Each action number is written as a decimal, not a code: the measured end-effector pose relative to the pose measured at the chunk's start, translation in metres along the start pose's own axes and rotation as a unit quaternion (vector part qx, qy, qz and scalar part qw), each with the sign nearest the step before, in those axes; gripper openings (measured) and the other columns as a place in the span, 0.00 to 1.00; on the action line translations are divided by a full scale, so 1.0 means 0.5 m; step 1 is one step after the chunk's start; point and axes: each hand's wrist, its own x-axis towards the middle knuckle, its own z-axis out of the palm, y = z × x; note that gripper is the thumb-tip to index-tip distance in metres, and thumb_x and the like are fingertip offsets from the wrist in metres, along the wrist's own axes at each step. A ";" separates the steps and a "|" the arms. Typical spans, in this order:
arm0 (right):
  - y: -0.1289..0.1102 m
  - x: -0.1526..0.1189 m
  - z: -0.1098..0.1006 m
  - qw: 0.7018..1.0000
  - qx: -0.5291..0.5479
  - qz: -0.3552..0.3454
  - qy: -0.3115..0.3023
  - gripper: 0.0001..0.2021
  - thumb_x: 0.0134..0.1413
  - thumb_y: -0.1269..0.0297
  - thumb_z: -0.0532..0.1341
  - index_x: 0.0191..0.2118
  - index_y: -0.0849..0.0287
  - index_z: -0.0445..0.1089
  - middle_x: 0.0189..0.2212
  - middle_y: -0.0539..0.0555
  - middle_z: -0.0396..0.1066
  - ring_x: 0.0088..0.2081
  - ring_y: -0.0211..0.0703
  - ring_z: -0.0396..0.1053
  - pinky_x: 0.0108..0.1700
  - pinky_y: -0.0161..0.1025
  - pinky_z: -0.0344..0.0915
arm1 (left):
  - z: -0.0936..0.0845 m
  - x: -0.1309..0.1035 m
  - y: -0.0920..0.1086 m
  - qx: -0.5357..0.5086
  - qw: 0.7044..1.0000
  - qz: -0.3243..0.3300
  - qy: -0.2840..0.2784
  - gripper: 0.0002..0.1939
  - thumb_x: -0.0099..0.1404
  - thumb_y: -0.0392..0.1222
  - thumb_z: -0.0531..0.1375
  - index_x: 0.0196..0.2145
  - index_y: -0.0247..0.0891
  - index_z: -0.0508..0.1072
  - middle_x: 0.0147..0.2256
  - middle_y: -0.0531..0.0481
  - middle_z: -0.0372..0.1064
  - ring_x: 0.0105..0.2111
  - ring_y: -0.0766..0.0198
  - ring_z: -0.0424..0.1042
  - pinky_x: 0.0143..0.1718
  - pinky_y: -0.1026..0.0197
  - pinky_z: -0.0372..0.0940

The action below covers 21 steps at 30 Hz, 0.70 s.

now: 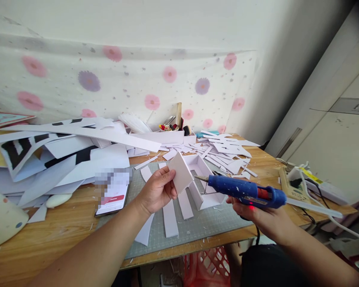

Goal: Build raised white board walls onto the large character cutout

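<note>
A small white foam board panel (182, 174) is pinched between the thumb and fingers of my left hand (160, 187), tilted above the work mat. My right hand (254, 215) is wrapped round the handle of a blue hot glue gun (245, 191), with a pale glue stick (314, 207) jutting from its rear. The gun's metal nozzle (201, 178) points left, close to the panel's right edge. Behind the panel and gun, partly covered by both, an open white box frame (201, 201) rests on the mat. White strips (170, 219) lie below my left hand.
A green-grey cutting mat (227, 223) covers the table's middle. A phone (113, 195) lies at its left, beside piled white sheets (77, 167). Scraps (227, 151) heap at the back right, near a tool box (158, 137). A power strip (326, 189) sits right; a red basket (208, 267) stands below.
</note>
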 end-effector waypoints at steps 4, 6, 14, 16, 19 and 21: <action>0.000 -0.008 0.007 0.999 0.023 0.040 0.009 0.12 0.43 0.57 0.65 0.35 0.55 0.71 0.29 0.52 0.73 0.30 0.45 0.70 0.28 0.39 0.69 | -0.004 0.000 -0.001 0.001 1.000 -0.007 -0.013 0.14 0.52 0.43 0.68 0.33 0.32 0.72 0.21 0.50 0.73 0.12 0.72 0.67 0.12 0.74 0.62; -0.005 -0.008 0.009 0.999 0.023 0.036 0.003 0.11 0.43 0.58 0.65 0.34 0.55 0.71 0.28 0.52 0.73 0.29 0.44 0.70 0.28 0.38 0.69 | -0.007 0.000 -0.002 0.004 1.000 -0.006 -0.018 0.14 0.53 0.43 0.68 0.33 0.32 0.72 0.22 0.50 0.73 0.12 0.72 0.68 0.12 0.75 0.62; -0.001 0.022 -0.010 0.997 0.054 0.054 0.002 0.14 0.43 0.55 0.66 0.35 0.58 0.72 0.25 0.52 0.72 0.26 0.42 0.69 0.25 0.37 0.67 | -0.010 0.000 0.000 0.026 1.000 -0.007 -0.014 0.14 0.52 0.43 0.68 0.33 0.33 0.72 0.19 0.52 0.71 0.12 0.71 0.66 0.12 0.71 0.62; 0.018 0.046 -0.031 0.995 0.074 0.054 0.032 0.15 0.45 0.54 0.65 0.34 0.60 0.72 0.23 0.52 0.71 0.23 0.39 0.66 0.24 0.36 0.65 | -0.005 0.000 0.003 0.045 0.999 -0.005 0.007 0.14 0.51 0.44 0.68 0.32 0.33 0.73 0.19 0.52 0.70 0.12 0.72 0.65 0.12 0.71 0.62; 0.068 0.083 -0.078 0.989 0.014 0.085 0.122 0.18 0.46 0.52 0.63 0.38 0.61 0.71 0.18 0.48 0.65 0.19 0.37 0.62 0.23 0.36 0.63 | 0.000 0.002 0.005 0.075 0.997 0.002 0.023 0.15 0.49 0.45 0.70 0.30 0.34 0.73 0.19 0.54 0.68 0.13 0.74 0.63 0.13 0.72 0.60; 0.110 0.101 -0.111 0.963 -0.139 0.163 0.164 0.17 0.50 0.51 0.58 0.37 0.61 0.71 0.15 0.47 0.62 0.19 0.39 0.62 0.23 0.37 0.62 | 0.001 0.004 0.004 0.093 0.995 0.007 0.028 0.17 0.47 0.47 0.71 0.29 0.34 0.72 0.19 0.55 0.67 0.14 0.75 0.61 0.13 0.73 0.58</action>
